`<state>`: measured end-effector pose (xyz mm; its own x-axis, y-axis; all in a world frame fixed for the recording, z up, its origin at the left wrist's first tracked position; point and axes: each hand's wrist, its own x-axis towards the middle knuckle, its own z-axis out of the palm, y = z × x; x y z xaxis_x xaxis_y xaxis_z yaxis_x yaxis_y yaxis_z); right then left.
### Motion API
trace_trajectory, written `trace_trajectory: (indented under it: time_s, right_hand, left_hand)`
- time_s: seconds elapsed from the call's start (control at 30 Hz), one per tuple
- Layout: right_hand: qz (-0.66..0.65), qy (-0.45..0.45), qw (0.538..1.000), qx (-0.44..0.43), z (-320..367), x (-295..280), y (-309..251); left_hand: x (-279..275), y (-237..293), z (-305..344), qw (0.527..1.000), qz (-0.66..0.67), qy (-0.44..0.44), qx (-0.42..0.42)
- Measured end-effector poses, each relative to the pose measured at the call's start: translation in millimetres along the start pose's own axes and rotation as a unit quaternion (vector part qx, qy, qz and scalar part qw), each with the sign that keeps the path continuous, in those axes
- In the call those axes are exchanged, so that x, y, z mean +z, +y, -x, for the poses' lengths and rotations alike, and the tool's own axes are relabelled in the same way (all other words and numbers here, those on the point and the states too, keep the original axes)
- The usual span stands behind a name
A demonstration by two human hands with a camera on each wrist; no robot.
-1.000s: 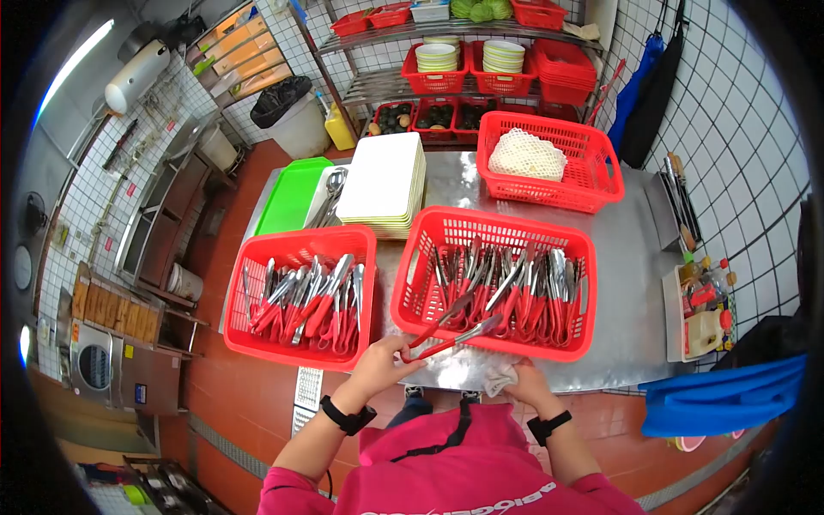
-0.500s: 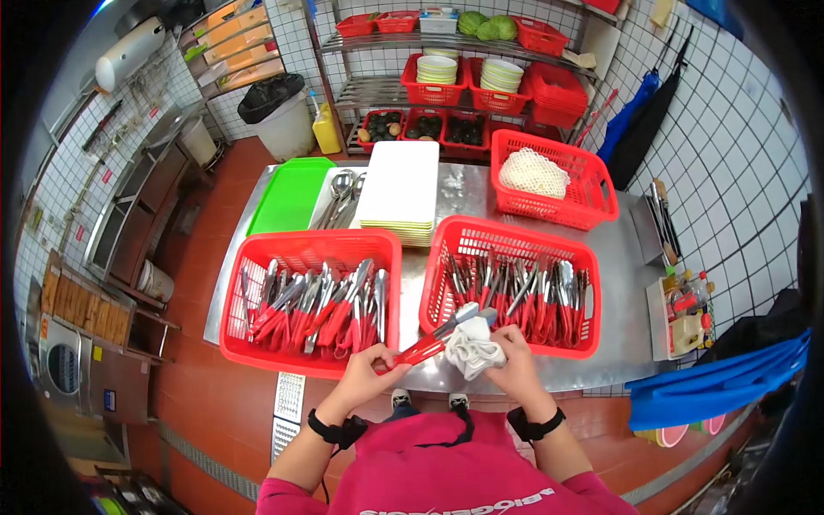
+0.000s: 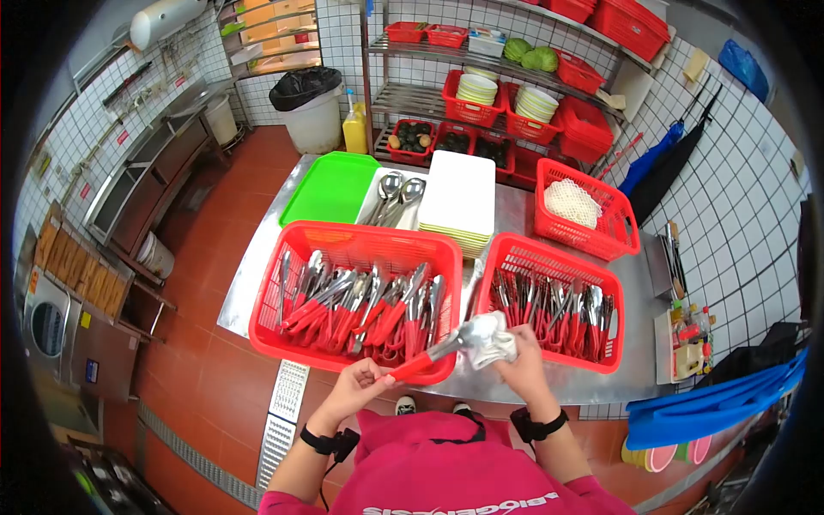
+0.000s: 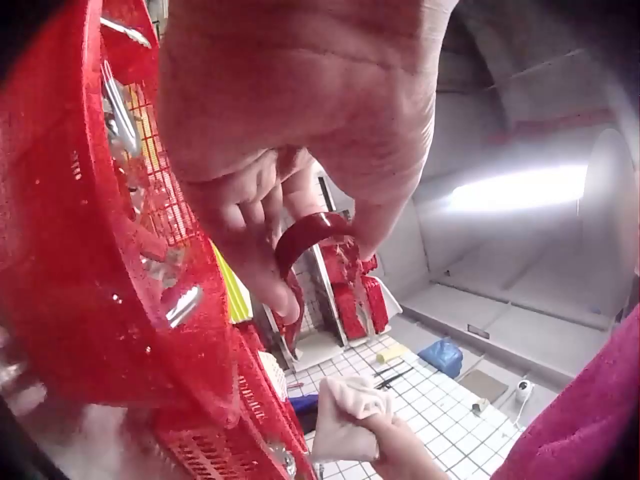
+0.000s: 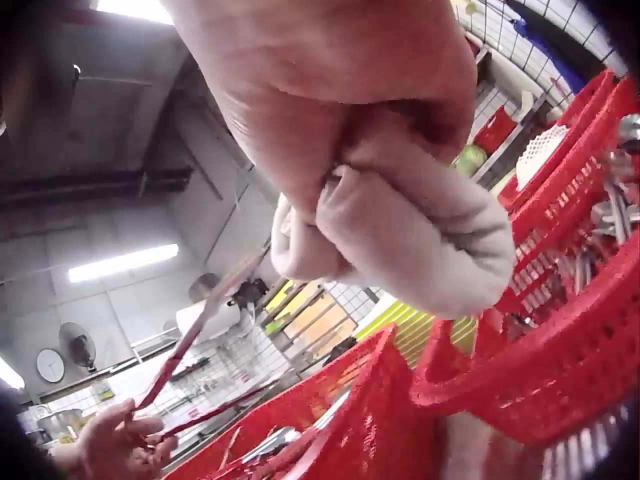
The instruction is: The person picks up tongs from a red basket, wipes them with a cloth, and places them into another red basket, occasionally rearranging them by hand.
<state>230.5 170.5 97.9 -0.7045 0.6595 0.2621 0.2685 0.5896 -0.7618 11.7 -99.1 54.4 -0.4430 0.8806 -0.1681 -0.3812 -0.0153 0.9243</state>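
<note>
My left hand (image 3: 354, 390) pinches the red handle end of a pair of tongs (image 3: 412, 367) over the front edge of the left red basket (image 3: 442, 372). Its curved red handle (image 4: 312, 232) shows between thumb and fingers in the left wrist view. A white cloth (image 3: 491, 340) is gripped in my right hand (image 3: 522, 367) and lies against the metal tips of the tongs. In the right wrist view the cloth (image 5: 410, 230) is bunched in folds under the fingers. Many red-handled tongs (image 3: 343, 313) fill the left basket, and more stand in the right basket (image 3: 562, 359).
Behind the baskets are a green tray (image 3: 330, 189), large spoons (image 3: 390, 193), stacked white trays (image 3: 459, 193) and a red basket (image 3: 618, 245) with a white netted item. A metal rack (image 3: 421, 99) stands at the back, and a bottle box (image 3: 682, 348) sits at the right.
The cloth came up from the right onto the metal tips of the tongs, and both hands drew together. The tongs' arms, spread apart earlier, now lie close. The head view has shifted.
</note>
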Motion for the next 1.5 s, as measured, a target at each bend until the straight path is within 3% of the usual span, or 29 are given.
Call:
trace_trajectory:
  time_s: [0.07, 0.23, 0.3, 0.37, 0.5, 0.57, 0.63, 0.73, 0.77, 0.83, 0.9, 0.97, 1.13, 1.33, 1.4, 1.5]
  right_hand:
    - [0.015, -0.014, 1.0, -0.015, 0, 14, -7]
    - [0.045, 0.004, 0.998, 0.045, -8, 19, -2]
    - [0.072, 0.015, 0.997, 0.027, -10, 15, -4]
    - [0.123, 0.005, 0.991, 0.057, -7, 15, -1]
    - [0.115, -0.025, 0.992, 0.044, 5, 30, 3]
    - [0.115, -0.076, 0.99, 0.015, 10, 41, 0]
    - [0.124, -0.103, 0.987, 0.005, 14, 51, -6]
    - [0.156, -0.131, 0.979, 0.015, 14, 57, -13]
    - [0.157, -0.13, 0.979, 0.017, 13, 57, -12]
    - [0.151, -0.138, 0.979, 0.026, 10, 56, -9]
    - [0.138, -0.14, 0.98, 0.038, 8, 55, -11]
    - [0.126, -0.144, 0.98, 0.049, 7, 54, -12]
    - [0.147, -0.159, 0.976, 0.041, 7, 55, -7]
    - [0.122, -0.147, 0.98, 0.06, 7, 56, -11]
    - [0.125, -0.146, 0.98, 0.058, 7, 55, -13]
    - [0.129, -0.145, 0.979, 0.054, 8, 56, -14]
  left_hand:
    - [-6, 2, 5, 0.998, -0.048, -0.019, 0.024]
    - [-42, 12, 18, 0.999, -0.025, -0.021, 0.02]
    - [-55, 15, 21, 0.999, -0.001, -0.017, 0.034]
    - [-65, 25, 25, 0.994, 0.035, 0.051, 0.092]
    - [-101, 18, 16, 0.961, -0.015, 0.227, 0.156]
    - [-125, 9, 14, 0.934, -0.11, 0.299, 0.162]
    - [-139, 4, 12, 0.925, -0.118, 0.32, 0.167]
    - [-144, 6, 12, 0.89, -0.247, 0.359, 0.133]
    - [-143, 7, 13, 0.891, -0.247, 0.358, 0.132]
    - [-130, 18, 13, 0.858, -0.368, 0.329, 0.144]
    - [-121, 21, 10, 0.872, -0.343, 0.322, 0.134]
    - [-116, 20, 7, 0.848, -0.409, 0.289, 0.173]
    - [-110, 14, -1, 0.843, -0.425, 0.289, 0.159]
    - [-103, -1, -18, 0.788, -0.504, 0.32, 0.149]
    - [-102, -1, -22, 0.762, -0.591, 0.248, 0.095]
    - [-105, -8, -31, 0.755, -0.599, 0.24, 0.113]
